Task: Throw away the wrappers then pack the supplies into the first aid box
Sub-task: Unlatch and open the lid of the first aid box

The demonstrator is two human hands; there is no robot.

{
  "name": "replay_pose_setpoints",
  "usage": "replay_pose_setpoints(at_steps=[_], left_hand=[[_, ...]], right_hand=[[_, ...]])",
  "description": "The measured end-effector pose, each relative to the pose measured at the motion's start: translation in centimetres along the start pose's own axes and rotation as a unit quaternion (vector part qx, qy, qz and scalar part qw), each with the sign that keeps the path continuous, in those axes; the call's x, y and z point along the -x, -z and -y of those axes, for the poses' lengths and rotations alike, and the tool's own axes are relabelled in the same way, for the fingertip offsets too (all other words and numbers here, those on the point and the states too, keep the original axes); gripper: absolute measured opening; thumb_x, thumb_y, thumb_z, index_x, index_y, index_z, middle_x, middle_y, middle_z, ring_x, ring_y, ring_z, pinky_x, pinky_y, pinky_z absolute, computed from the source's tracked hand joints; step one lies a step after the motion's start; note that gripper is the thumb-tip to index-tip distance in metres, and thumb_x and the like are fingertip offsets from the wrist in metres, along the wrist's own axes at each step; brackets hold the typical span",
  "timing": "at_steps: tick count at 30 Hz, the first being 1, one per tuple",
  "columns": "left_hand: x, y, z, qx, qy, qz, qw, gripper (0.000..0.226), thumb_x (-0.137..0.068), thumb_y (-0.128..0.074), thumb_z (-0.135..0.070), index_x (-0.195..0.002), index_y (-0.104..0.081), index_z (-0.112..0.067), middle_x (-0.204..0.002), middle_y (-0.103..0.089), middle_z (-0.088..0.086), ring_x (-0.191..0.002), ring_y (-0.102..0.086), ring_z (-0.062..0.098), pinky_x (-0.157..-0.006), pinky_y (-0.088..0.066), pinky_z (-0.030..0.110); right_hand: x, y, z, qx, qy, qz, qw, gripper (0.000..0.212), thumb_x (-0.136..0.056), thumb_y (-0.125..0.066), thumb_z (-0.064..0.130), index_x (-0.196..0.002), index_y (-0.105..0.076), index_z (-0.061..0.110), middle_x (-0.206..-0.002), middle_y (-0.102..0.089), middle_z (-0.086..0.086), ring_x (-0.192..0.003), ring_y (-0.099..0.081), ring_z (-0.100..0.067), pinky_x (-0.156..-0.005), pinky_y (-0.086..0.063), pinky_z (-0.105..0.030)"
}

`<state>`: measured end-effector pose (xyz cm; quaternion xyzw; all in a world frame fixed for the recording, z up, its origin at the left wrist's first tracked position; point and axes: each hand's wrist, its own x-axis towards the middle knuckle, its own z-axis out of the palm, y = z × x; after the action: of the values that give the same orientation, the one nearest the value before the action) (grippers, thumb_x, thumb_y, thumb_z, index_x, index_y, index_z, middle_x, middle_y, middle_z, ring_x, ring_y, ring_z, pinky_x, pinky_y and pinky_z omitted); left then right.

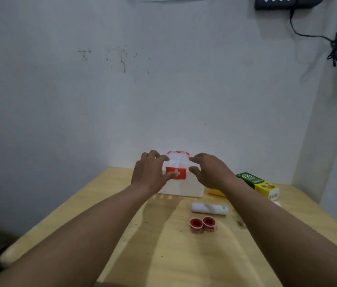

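A white first aid box [181,187] with a red cross label and a red handle stands at the back of the wooden table, against the wall, its lid down. My left hand [150,172] is at the box's left side, fingers spread, thumb over the label. My right hand [211,171] hovers at its right side, fingers apart, holding nothing. In front of the box lie a white bandage roll [210,208] and two red tape rolls [202,224]. A green and yellow carton [258,184] sits to the right, with a yellow item [215,192] partly hidden behind my right forearm.
The light wooden table [163,255] meets a white wall behind the box. Its left edge drops to a dark floor. A black device with a dangling cable [334,44] hangs on the wall at the upper right. A small white object [277,204] peeks out by my right arm.
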<state>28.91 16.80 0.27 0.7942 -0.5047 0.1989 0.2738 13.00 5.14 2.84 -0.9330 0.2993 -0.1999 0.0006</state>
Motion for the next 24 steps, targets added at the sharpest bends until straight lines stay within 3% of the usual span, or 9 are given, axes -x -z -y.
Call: replay_pose_setpoints(at_steps=[5, 8, 10, 12, 16, 19, 22, 24], left_hand=[[0.5, -0.7, -2.0, 0.05, 0.09, -0.027, 0.994, 0.044, -0.085, -0.07, -0.048, -0.121, -0.06, -0.024, -0.125, -0.053, 0.001, -0.112, -0.05, 0.02, -0.08, -0.049, 0.029], [1.1, -1.3, -3.7, 0.143, 0.198, -0.043, 0.969, 0.036, -0.084, -0.073, -0.042, -0.108, -0.053, -0.024, -0.115, -0.05, 0.002, -0.096, -0.054, 0.021, -0.073, -0.049, 0.031], [1.3, -1.7, -4.7, 0.22, 0.299, -0.042, 0.928, 0.042, -0.083, -0.074, -0.039, -0.111, -0.048, -0.02, -0.113, -0.051, 0.004, -0.09, -0.055, 0.022, -0.07, -0.047, 0.03], [1.1, -2.5, -5.2, 0.306, 0.381, -0.033, 0.872, 0.053, -0.081, -0.076, -0.039, -0.117, -0.047, -0.014, -0.113, -0.057, 0.007, -0.094, -0.061, 0.027, -0.076, -0.054, 0.034], [0.8, -3.6, -5.8, 0.463, 0.475, -0.049, 0.747, 0.051, -0.072, -0.083, -0.045, -0.1, -0.058, -0.011, -0.103, -0.071, 0.011, -0.085, -0.071, 0.03, -0.079, -0.061, 0.043], [0.5, -3.5, -5.9, 0.571, 0.509, -0.052, 0.642, 0.041, -0.072, -0.086, -0.033, -0.093, -0.061, -0.008, -0.095, -0.073, 0.01, -0.07, -0.071, 0.024, -0.079, -0.061, 0.041], [0.3, -3.2, -6.4, 0.6, 0.524, -0.059, 0.601, 0.032, -0.077, -0.082, -0.024, -0.082, -0.055, -0.008, -0.081, -0.066, 0.009, -0.064, -0.067, 0.023, -0.08, -0.061, 0.04], [0.2, -3.4, -6.5, 0.604, 0.525, -0.06, 0.596, 0.034, -0.078, -0.079, -0.026, -0.09, -0.054, -0.008, -0.085, -0.064, 0.01, -0.069, -0.067, 0.025, -0.078, -0.061, 0.039]], right_hand=[[-0.8, -0.4, -0.1, 0.012, 0.013, -0.023, 1.0, 0.041, -0.102, -0.047, 0.028, -0.142, -0.053, 0.021, -0.14, -0.054, -0.005, -0.125, -0.05, -0.026, -0.1, -0.046, -0.038], [-1.0, -0.9, -0.3, -0.001, 0.011, -0.032, 0.999, 0.04, -0.102, -0.049, 0.023, -0.141, -0.055, 0.021, -0.136, -0.055, -0.005, -0.122, -0.049, -0.027, -0.098, -0.046, -0.039], [-1.1, -1.1, -0.6, -0.017, 0.012, -0.034, 0.999, 0.04, -0.101, -0.05, 0.021, -0.141, -0.055, 0.021, -0.134, -0.055, -0.005, -0.121, -0.049, -0.028, -0.098, -0.046, -0.038], [-1.1, -1.2, -0.8, -0.028, 0.014, -0.037, 0.999, 0.04, -0.101, -0.05, 0.02, -0.141, -0.055, 0.021, -0.134, -0.054, -0.006, -0.122, -0.049, -0.028, -0.099, -0.046, -0.037], [-1.0, -1.3, -1.1, -0.034, 0.019, -0.039, 0.998, 0.041, -0.101, -0.051, 0.02, -0.141, -0.055, 0.022, -0.136, -0.054, -0.004, -0.123, -0.048, -0.027, -0.1, -0.045, -0.036], [-1.0, -1.2, -1.2, -0.036, 0.016, -0.036, 0.999, 0.042, -0.1, -0.052, 0.019, -0.142, -0.054, 0.025, -0.138, -0.053, -0.002, -0.124, -0.047, -0.024, -0.1, -0.045, -0.034], [-0.9, -1.1, -1.2, -0.034, 0.017, -0.033, 0.999, 0.043, -0.1, -0.052, 0.018, -0.142, -0.053, 0.025, -0.139, -0.052, -0.002, -0.125, -0.046, -0.024, -0.101, -0.044, -0.035], [-1.0, -1.1, -1.1, -0.033, 0.016, -0.032, 0.999, 0.043, -0.1, -0.052, 0.017, -0.142, -0.052, 0.025, -0.139, -0.052, -0.003, -0.125, -0.047, -0.024, -0.101, -0.045, -0.034]])
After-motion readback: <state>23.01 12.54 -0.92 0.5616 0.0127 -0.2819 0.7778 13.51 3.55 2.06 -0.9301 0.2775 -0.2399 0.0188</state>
